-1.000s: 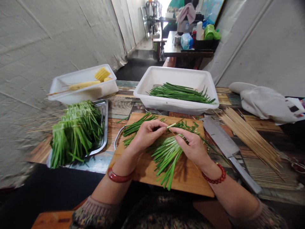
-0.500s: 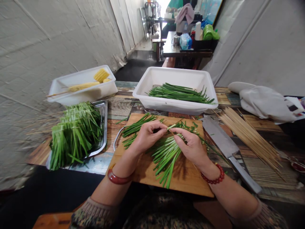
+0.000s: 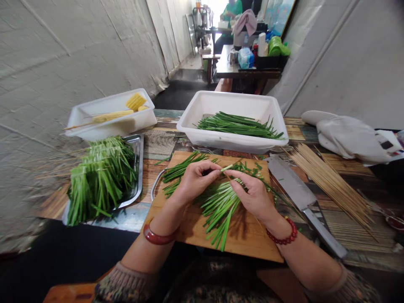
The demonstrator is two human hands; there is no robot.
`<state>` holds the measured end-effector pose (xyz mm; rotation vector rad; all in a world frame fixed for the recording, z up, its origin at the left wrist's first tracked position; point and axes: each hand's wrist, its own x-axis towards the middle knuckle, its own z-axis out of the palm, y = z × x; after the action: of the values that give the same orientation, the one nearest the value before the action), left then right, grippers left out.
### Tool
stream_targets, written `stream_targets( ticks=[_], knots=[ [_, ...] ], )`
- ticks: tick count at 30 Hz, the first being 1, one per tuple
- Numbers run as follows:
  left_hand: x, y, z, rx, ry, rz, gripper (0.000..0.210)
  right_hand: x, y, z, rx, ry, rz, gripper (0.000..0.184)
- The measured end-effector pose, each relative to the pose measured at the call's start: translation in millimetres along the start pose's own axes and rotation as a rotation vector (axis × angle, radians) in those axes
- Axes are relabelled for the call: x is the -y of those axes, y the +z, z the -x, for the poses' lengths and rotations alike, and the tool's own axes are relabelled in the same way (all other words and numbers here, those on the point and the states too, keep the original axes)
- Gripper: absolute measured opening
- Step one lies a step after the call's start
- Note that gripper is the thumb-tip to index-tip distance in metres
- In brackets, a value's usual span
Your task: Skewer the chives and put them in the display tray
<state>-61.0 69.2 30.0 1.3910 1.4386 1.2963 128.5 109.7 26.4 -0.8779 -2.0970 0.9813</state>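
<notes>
Over the wooden cutting board (image 3: 186, 223), my left hand (image 3: 196, 179) is closed in a pinch on the pale end of a garlic chive (image 3: 226, 168). My right hand (image 3: 254, 195) meets it fingertip to fingertip, pinching a thin bamboo skewer (image 3: 229, 177) close to the chive. Whether the skewer's tip is inside the stalk is too small to make out. Beneath the hands lies a fanned bunch of cut garlic chives (image 3: 217, 212), partly covered by my fingers. More dark green chive pieces (image 3: 184, 166) lie on the board's far left.
Skewered chives (image 3: 97, 181) are piled on a metal tray (image 3: 139, 168) at left. Behind stand a white tub (image 3: 230, 145) of chives and another tub (image 3: 123, 126) with corn. A cleaver (image 3: 292, 183) and loose skewers (image 3: 330, 185) lie right. A person in green (image 3: 232, 9) is far back.
The camera view has shifted slightly, so everything sits a little lower in the picture. Both hands keep nearly the same pinch on the chive and skewer.
</notes>
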Motion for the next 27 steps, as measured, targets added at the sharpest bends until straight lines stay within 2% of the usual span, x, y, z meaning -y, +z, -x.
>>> stream_targets(
  ticks=[14,27],
  knots=[
    [-0.6,-1.9,1.5,0.023,-0.043,0.123,0.019,1.7,-1.8,0.5,0.01,-0.018,-0.015,0.033],
    [-2.6,-1.9,1.2,0.042,-0.093,0.15,0.022,1.9,-1.3,0.9,-0.006,-0.054,0.014,0.031]
  ],
)
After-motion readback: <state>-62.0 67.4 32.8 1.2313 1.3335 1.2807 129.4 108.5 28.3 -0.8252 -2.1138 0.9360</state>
